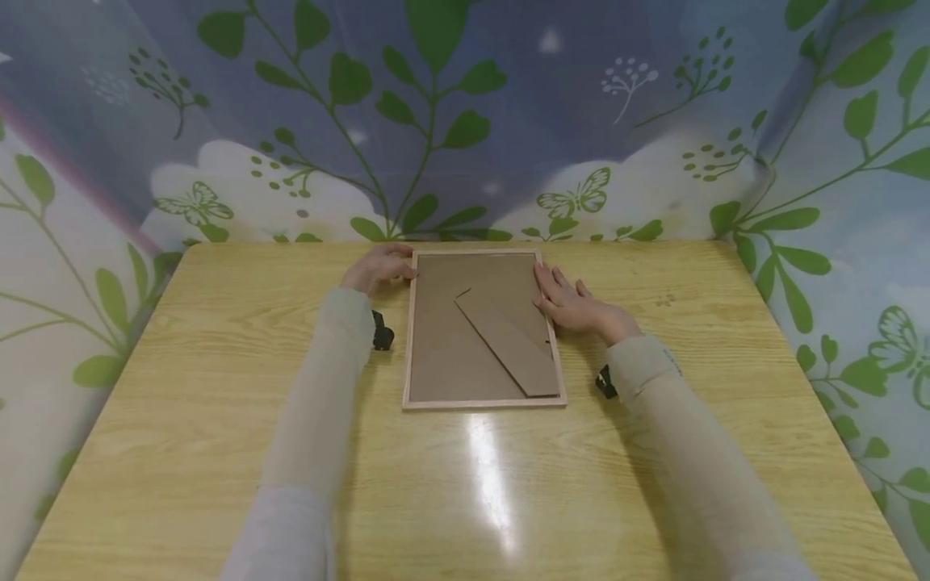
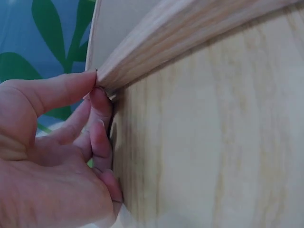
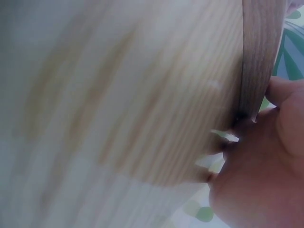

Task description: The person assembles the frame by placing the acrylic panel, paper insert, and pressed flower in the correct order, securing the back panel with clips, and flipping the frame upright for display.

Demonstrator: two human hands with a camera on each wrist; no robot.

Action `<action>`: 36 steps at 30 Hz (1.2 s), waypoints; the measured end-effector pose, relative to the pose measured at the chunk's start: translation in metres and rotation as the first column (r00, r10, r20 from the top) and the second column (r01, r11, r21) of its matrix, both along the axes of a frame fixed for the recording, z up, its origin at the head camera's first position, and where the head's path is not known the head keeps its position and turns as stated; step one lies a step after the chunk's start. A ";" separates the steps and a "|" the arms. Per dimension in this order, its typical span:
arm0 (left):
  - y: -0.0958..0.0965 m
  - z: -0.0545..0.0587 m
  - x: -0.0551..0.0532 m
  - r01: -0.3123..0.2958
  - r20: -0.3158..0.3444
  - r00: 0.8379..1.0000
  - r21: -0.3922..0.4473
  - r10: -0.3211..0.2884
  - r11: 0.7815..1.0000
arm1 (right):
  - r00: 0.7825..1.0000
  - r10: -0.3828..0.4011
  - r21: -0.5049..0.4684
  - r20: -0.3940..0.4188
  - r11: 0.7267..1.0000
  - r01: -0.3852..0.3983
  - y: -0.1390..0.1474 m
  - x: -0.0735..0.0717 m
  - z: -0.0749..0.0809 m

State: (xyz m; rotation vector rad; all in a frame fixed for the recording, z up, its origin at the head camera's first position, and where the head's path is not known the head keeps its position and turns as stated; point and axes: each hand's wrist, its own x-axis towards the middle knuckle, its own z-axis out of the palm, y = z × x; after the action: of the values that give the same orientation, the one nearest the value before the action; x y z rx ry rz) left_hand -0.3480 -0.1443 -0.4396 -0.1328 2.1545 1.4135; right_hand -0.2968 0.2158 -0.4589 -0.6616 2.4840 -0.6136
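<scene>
A picture frame [image 1: 484, 405] with a pale wooden border lies back side up on the table, its brown backing board [image 1: 443, 347] showing. A flat easel stand [image 1: 508, 343] slants across that board toward the lower right corner. At the frame's upper left, my left hand [image 1: 378, 268] pinches the corner; the left wrist view has thumb and forefinger right at the wooden edge [image 2: 166, 40]. On the opposite side my right hand [image 1: 574, 307] holds the upper right edge. Its thumb sits on the wood in the right wrist view, with the other fingertips low by the tabletop.
The wood-grain table [image 1: 218, 387] extends around the frame on every side. Behind it hangs a leaf-patterned backdrop [image 1: 508, 177], which continues along both sides. Small black devices [image 1: 383, 332] are worn at the wrists.
</scene>
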 end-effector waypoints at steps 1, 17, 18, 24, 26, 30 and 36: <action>0.000 0.000 0.000 0.001 0.006 1.000 -0.010 -0.001 1.000 | 1.000 0.003 -0.005 0.004 1.000 -0.003 0.000 0.000 0.000; -0.004 -0.002 -0.001 0.040 0.016 0.999 -0.001 -0.040 0.999 | 0.998 -0.012 0.023 -0.066 1.000 0.013 -0.002 0.000 -0.005; -0.004 -0.002 -0.001 0.043 0.010 0.999 0.002 -0.043 0.999 | 0.997 -0.012 0.024 -0.073 1.000 0.014 -0.002 0.000 -0.005; -0.002 -0.004 0.000 0.036 -0.008 0.999 0.033 -0.036 0.999 | 0.997 -0.013 0.012 -0.073 1.000 0.014 -0.002 -0.001 -0.006; -0.001 -0.004 0.001 0.024 -0.011 1.000 0.043 -0.023 0.999 | 0.998 -0.011 0.012 -0.068 1.000 0.012 -0.002 -0.001 -0.006; 0.001 -0.003 0.000 0.004 -0.016 1.000 0.055 -0.003 0.998 | 0.998 -0.005 0.009 -0.066 1.000 0.006 -0.002 -0.002 -0.006; 0.007 -0.005 -0.004 -0.034 -0.034 0.999 0.014 0.034 0.999 | 0.998 -0.010 0.014 -0.066 1.000 0.011 -0.001 -0.003 -0.007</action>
State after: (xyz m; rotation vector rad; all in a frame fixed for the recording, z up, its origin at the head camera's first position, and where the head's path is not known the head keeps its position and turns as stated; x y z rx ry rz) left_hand -0.3517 -0.1376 -0.4450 -0.1419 2.1803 1.4588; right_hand -0.3001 0.2152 -0.4657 -0.6738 2.5525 -0.5858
